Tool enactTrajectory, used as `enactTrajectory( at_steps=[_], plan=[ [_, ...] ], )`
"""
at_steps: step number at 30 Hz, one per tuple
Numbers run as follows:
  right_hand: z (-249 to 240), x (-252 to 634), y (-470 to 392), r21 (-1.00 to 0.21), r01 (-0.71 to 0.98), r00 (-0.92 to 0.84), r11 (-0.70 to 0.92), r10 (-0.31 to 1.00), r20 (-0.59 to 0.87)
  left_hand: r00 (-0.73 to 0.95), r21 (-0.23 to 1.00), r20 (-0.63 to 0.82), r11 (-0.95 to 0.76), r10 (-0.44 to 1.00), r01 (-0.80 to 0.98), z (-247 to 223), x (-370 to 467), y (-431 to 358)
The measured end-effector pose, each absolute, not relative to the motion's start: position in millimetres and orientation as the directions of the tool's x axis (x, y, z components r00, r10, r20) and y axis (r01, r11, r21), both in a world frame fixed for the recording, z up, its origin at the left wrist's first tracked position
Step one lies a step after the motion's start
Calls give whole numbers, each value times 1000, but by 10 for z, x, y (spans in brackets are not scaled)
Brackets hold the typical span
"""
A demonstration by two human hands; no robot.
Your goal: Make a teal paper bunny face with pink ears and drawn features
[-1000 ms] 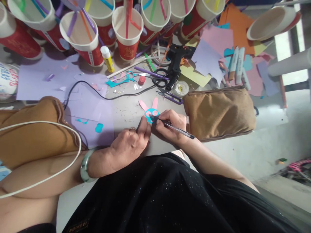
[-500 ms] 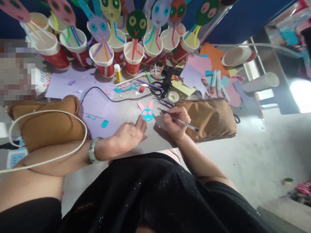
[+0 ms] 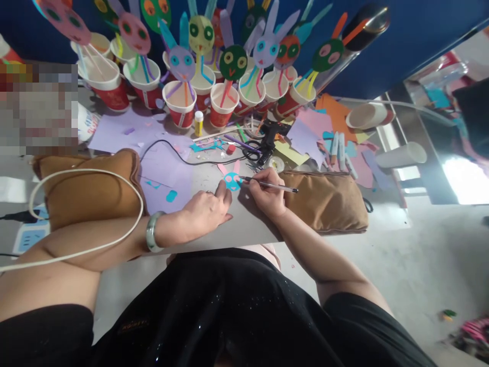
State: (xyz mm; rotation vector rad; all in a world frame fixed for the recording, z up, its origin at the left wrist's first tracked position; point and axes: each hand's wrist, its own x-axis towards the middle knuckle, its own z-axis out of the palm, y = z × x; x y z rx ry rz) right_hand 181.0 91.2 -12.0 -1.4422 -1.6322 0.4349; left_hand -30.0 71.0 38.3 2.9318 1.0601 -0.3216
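A small blue paper rabbit face [image 3: 232, 179] with pink ears and pink eyes lies on the grey table. The fingertips of my left hand [image 3: 202, 215] press on its left edge, the fingers bent close together. My right hand [image 3: 269, 193] grips a clear pen [image 3: 284, 188] with a dark end. The pen's tip is at the face, by the right eye; whether it touches the paper I cannot tell. Just beyond are a roll of tape [image 3: 275, 164], black-handled scissors [image 3: 251, 151] and a black glue gun [image 3: 272, 138].
Red-and-white paper cups [image 3: 181, 116] with paper rabbit heads on straws line the back. Brown cushions lie left [image 3: 86, 188] and right [image 3: 324, 199]. A white cable [image 3: 89, 172] loops over my left arm. Purple paper [image 3: 168, 176], a glue stick [image 3: 198, 124] and markers [image 3: 334, 148] lie around.
My right hand has brought the pen leftward onto the rabbit face. My left hand stays at the face's edge. The whole view has shifted slightly.
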Motion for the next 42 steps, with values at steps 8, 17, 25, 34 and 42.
enactTrajectory(
  at_steps=[8, 17, 25, 34, 42],
  plan=[
    [-154, 1843, 891, -655, 665, -42, 360, 893, 448, 776, -75, -136, -787, 616, 612, 305, -299, 703],
    [-139, 1843, 895, -621, 692, -69, 367, 891, 450, 773, -102, -148, -787, 617, 609, 208, -330, 665],
    [-149, 1835, 900, -633, 685, -71, 361, 897, 435, 768, -69, -155, -782, 622, 619, 237, -324, 672],
    [-141, 1839, 892, -630, 698, -78, 339, 911, 405, 763, -47, -170, -778, 624, 626, 255, -344, 672],
    [-172, 1853, 899, -635, 682, -80, 362, 901, 427, 766, -65, -160, -781, 623, 621, 282, -331, 675]
  ],
)
